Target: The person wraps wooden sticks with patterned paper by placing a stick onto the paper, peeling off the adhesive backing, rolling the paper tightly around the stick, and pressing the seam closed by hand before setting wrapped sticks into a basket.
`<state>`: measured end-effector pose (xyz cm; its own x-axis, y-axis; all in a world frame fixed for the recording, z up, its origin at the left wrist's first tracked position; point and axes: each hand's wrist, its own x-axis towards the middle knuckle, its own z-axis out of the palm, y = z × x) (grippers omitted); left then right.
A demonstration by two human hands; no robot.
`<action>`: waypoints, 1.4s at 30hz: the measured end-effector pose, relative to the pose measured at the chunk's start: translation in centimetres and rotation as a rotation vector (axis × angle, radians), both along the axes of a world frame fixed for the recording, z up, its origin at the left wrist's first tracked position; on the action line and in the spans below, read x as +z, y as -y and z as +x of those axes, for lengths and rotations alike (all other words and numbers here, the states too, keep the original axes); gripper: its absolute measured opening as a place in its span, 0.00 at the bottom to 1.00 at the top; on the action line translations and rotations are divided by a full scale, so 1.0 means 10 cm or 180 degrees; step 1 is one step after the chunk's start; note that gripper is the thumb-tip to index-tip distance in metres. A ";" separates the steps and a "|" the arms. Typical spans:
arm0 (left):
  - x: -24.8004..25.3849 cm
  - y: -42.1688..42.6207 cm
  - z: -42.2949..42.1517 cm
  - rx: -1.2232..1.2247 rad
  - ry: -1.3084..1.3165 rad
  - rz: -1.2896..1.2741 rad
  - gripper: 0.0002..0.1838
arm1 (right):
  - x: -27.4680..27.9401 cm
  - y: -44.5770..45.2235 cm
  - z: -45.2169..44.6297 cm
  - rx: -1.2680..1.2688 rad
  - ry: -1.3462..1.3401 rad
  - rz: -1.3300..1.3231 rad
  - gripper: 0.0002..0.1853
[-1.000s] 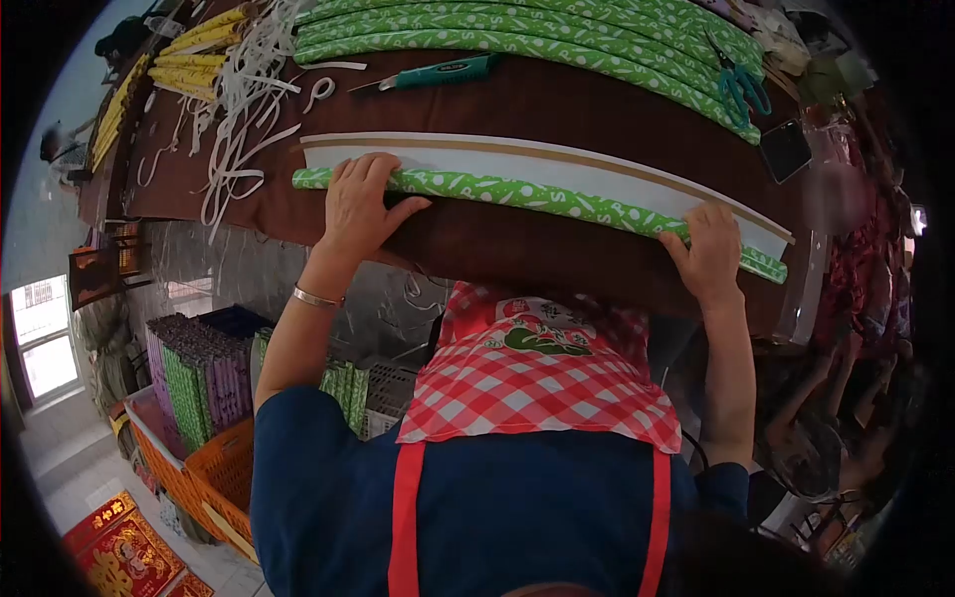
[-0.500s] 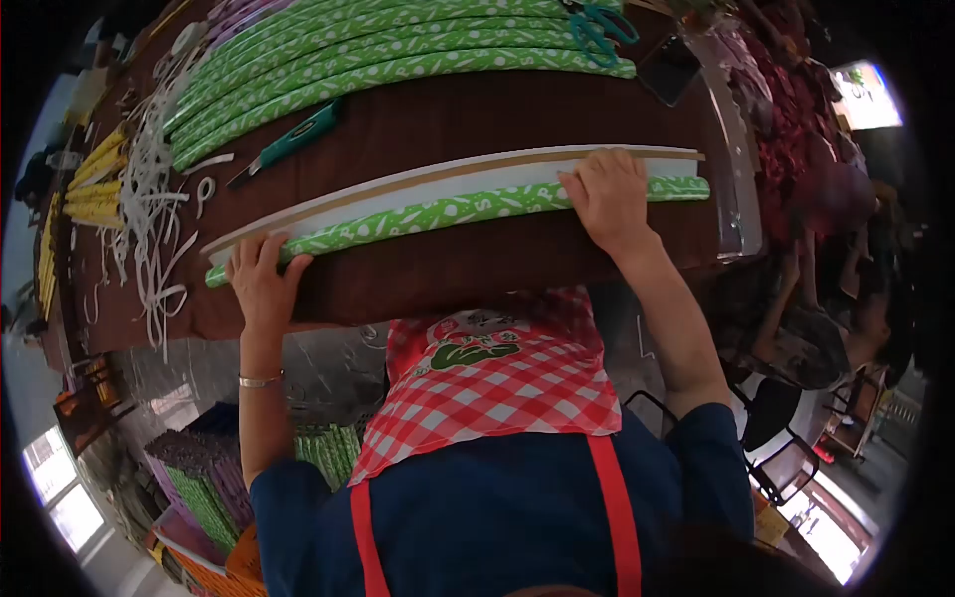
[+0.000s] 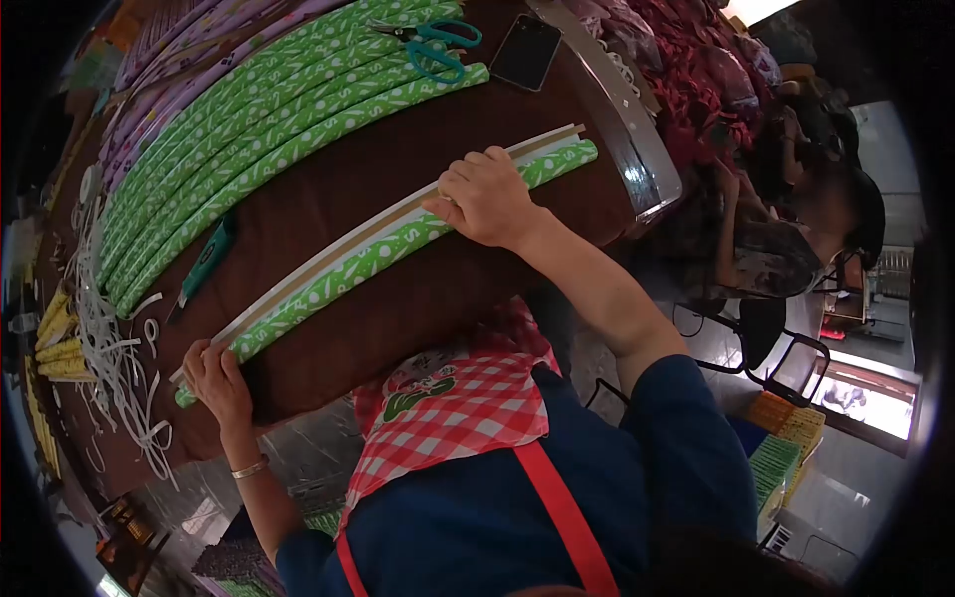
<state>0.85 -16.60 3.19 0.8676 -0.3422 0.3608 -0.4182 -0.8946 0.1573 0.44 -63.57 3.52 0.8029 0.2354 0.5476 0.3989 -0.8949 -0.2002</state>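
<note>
Held the green roll (image 3: 373,261) in both hands, on the brown table (image 3: 328,184) just ahead of the apron (image 3: 448,398). Had the left hand (image 3: 219,386) near the roll's left end, with fingers bent over it and the thumb against the green. Had the right hand (image 3: 487,197) curled over it farther along, short of the right end, with a length of green showing beyond the knuckles. Could not tell the tightness of either grip.

Saw a brown strip (image 3: 403,211), bordered by white, running along the far side of the roll. Saw stacked rolls (image 3: 269,129), also green, lying side by side farther across the table, with purple rolls (image 3: 149,109) beyond. Found scissors (image 3: 410,33) resting on their right end and a phone (image 3: 525,53) just beside, flat on the table. Noticed a knife (image 3: 207,264) between the stacked rolls and the held one, toward the left. Saw white ribbons (image 3: 99,328) in a tangle at the table's left, near yellow rolls (image 3: 62,343). Wore a bracelet (image 3: 251,468) on the left wrist. Glimpsed another person (image 3: 781,254) at the right, partly blurred, well apart from the roll.
</note>
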 end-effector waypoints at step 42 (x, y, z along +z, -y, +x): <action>0.34 0.44 0.07 -0.0274 -0.0367 -0.0122 0.16 | 0.16 0.03 -0.07 0.0778 -0.0946 0.0003 0.20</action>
<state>1.53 -21.04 6.58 0.8720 -0.4051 0.2748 -0.4704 -0.8486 0.2419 -0.22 -63.86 5.14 0.8470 0.4392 0.2996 0.5249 -0.7803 -0.3400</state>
